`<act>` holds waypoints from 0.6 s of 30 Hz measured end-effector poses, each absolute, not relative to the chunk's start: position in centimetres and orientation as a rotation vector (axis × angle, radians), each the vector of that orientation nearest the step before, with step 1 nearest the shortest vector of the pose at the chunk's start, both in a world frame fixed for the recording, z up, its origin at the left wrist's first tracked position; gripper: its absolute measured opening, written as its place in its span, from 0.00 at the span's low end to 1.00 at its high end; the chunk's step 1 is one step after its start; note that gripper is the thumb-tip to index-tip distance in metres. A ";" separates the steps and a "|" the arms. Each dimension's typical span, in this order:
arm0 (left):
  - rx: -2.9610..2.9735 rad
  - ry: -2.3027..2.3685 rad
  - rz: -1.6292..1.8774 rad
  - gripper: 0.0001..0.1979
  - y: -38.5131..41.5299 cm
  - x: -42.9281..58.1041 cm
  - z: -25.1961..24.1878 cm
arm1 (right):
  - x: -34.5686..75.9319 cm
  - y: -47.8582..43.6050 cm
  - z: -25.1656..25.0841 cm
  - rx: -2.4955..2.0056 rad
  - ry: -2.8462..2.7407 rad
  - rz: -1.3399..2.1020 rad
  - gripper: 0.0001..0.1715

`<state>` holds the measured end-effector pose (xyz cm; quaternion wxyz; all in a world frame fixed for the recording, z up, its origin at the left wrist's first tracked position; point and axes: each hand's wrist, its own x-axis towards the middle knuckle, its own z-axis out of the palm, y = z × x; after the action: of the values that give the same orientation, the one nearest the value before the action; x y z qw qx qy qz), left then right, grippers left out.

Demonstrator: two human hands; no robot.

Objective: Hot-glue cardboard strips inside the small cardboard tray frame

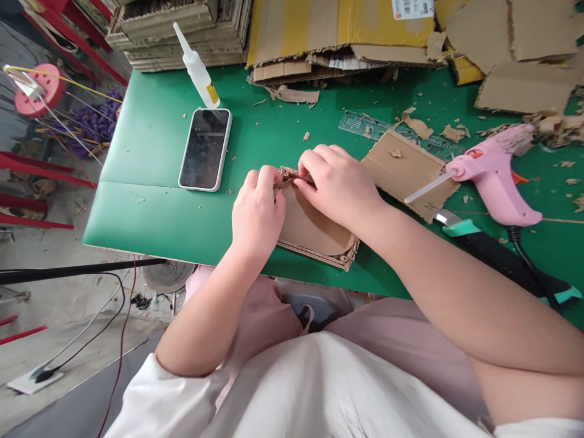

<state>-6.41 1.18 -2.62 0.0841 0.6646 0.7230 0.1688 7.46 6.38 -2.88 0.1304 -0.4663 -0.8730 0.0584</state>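
Observation:
A small layered cardboard piece (pixel 310 228) with rounded corners lies near the front edge of the green table. My left hand (pixel 258 213) is closed at its far left corner, thumb and fingers pinching the raised edge. Beside it, my right hand (pixel 337 182) pinches the same far edge, thumb pressed inward on the cardboard. The fingertips partly hide the edge. To the right of my right hand lies a flat cardboard rectangle (pixel 401 170). The stick end of a pink glue gun (pixel 499 173) lies over that rectangle.
A phone (pixel 205 149) and a white nozzle bottle (pixel 198 76) are at left. A black-and-teal-handled tool (pixel 497 255) lies beside my right forearm. Behind are a clear ruler (pixel 365 125), stacked cardboard (pixel 182 36), a yellow-taped box (pixel 310 27) and torn scraps.

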 end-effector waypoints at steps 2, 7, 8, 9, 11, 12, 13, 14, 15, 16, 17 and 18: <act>2.009 2.173 0.447 0.07 1.2 -6.3 -2.4 | 8.1 6.4 -2.7 -1.366 -2.524 0.162 0.06; 2.008 2.202 0.332 0.10 1.0 -5.9 -1.9 | 8.9 6.6 -2.8 -1.351 -2.546 0.169 0.04; 2.010 2.207 0.326 0.11 1.0 -5.9 -1.9 | 9.0 6.6 -2.8 -1.346 -2.550 0.171 0.04; 2.016 2.210 0.326 0.11 1.0 -5.9 -2.0 | 8.9 6.6 -2.9 -1.343 -2.550 0.171 0.05; 2.033 2.216 0.341 0.11 1.0 -6.0 -2.1 | 9.0 6.6 -2.8 -1.339 -2.550 0.164 0.05; 2.042 2.217 0.352 0.11 1.0 -6.0 -2.2 | 9.0 6.6 -2.8 -1.336 -2.555 0.160 0.04; 2.050 2.218 0.361 0.11 1.0 -6.1 -2.3 | 9.2 6.5 -2.7 -1.329 -2.563 0.160 0.04; 2.059 2.218 0.369 0.11 1.0 -6.1 -2.4 | 9.3 6.5 -2.6 -1.322 -2.573 0.165 0.04; 2.066 2.218 0.374 0.11 1.0 -6.1 -2.4 | 9.6 6.4 -2.5 -1.318 -2.582 0.172 0.05; 2.071 2.217 0.376 0.11 1.0 -6.2 -2.4 | 9.8 6.3 -2.5 -1.317 -2.586 0.183 0.05; 2.073 2.215 0.375 0.11 1.0 -6.2 -2.5 | 10.1 6.3 -2.4 -1.319 -2.586 0.195 0.05; 2.073 2.215 0.372 0.12 1.0 -6.2 -2.4 | 10.4 6.2 -2.4 -1.323 -2.581 0.207 0.05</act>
<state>-6.20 1.02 -2.45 0.0425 0.6776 0.7241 0.1215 10.40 6.24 -2.35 0.1168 -0.4520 -0.8815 0.0708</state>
